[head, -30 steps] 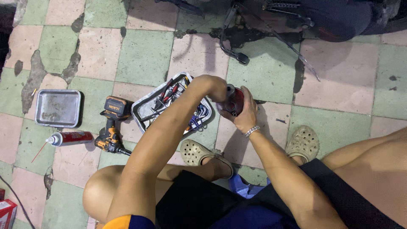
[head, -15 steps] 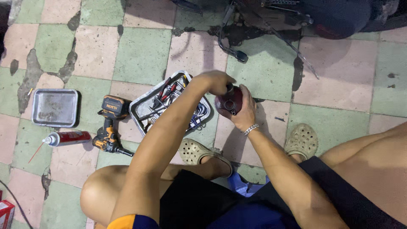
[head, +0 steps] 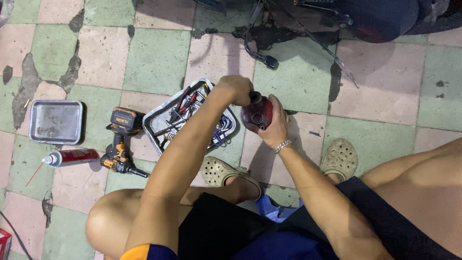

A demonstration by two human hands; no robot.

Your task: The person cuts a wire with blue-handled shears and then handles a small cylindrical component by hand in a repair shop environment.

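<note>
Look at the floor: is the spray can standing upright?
No, the spray can lies on its side on the tiled floor, beside the drill.

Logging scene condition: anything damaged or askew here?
Yes. The floor tiles are worn, with dark patches of missing surface at the left. The tool tray sits skewed to the tile lines, tools jumbled inside. Both hands, left hand and right hand, grip a dark red part.

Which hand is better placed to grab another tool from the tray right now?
Left, probably. The left hand sits directly above the tool tray, gripping only the top of the dark red part. The right hand cradles that part from the far side, so it likely must keep supporting it.
</note>
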